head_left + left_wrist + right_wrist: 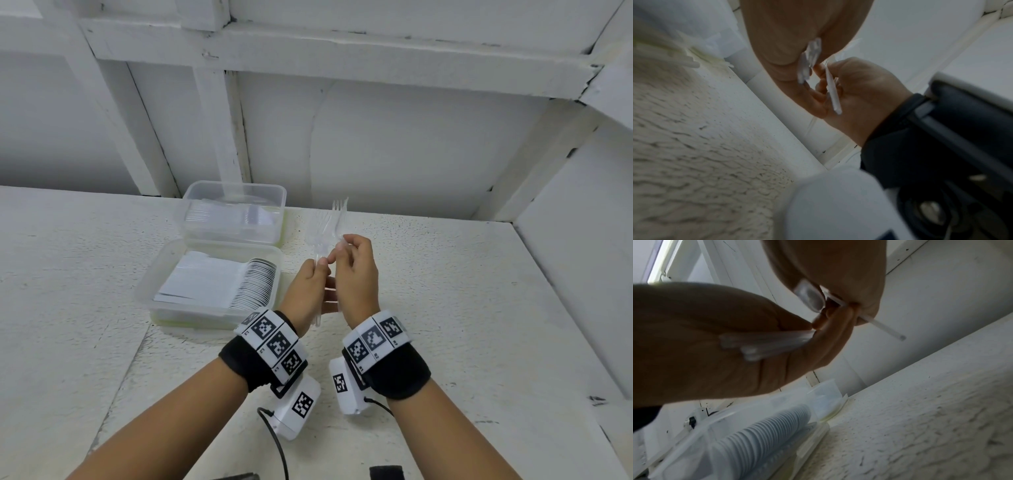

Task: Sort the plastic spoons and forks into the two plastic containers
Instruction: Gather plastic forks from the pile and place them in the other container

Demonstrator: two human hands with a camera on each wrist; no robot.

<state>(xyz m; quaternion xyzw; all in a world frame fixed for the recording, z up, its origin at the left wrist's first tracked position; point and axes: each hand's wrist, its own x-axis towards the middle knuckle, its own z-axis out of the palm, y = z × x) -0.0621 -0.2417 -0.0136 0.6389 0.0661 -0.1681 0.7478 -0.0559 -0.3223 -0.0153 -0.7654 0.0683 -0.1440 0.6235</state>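
Note:
My left hand [317, 274] grips a bunch of clear plastic forks [323, 228] by their handles, tines up, above the table. My right hand [342, 248] is right beside it and pinches a single clear fork [340, 210] at the neck. That fork's handle [885, 329] sticks out below the fingers. The bundle's handle ends [764, 344] show under the left palm. To the left, the near clear container [161, 267] holds a tight row of white spoons [255, 284]. The far clear container [281, 202] holds clear forks [222, 216].
Both containers sit side by side against the back of the white rough table [445, 291], just left of my hands. A white panelled wall [394, 137] rises behind and a white side wall [582, 240] stands at the right.

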